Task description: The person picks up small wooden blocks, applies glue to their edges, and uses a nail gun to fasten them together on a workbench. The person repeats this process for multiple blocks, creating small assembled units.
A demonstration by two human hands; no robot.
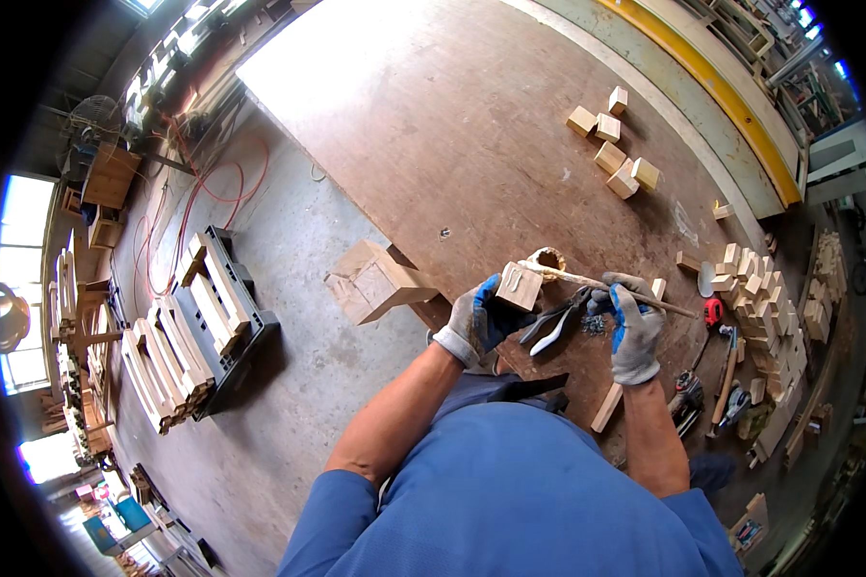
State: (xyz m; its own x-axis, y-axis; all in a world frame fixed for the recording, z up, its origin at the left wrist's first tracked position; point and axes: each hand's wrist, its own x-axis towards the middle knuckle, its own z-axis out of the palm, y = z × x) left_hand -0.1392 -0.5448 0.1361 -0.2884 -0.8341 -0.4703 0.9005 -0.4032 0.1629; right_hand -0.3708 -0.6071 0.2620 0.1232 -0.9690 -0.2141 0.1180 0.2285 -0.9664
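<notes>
Both my hands wear grey work gloves with blue patches. My left hand is closed round a small wooden block, whose upturned face carries a whitish wavy streak that looks like glue. In my right hand is a thin wooden stick, pinched near its middle. Its far end reaches the block's upper edge, and its other end sticks out to the right. Just behind the block stands a small round pot with a crusted cream rim. Pliers with dark and white handles lie between my hands, beside a little pile of dark metal fasteners.
Several loose blocks lie on the brown tabletop at the far right. Nearer right are stacked blocks, a red tape measure and a hammer. A large wooden piece juts past the left edge; a loaded black pallet stands on the floor.
</notes>
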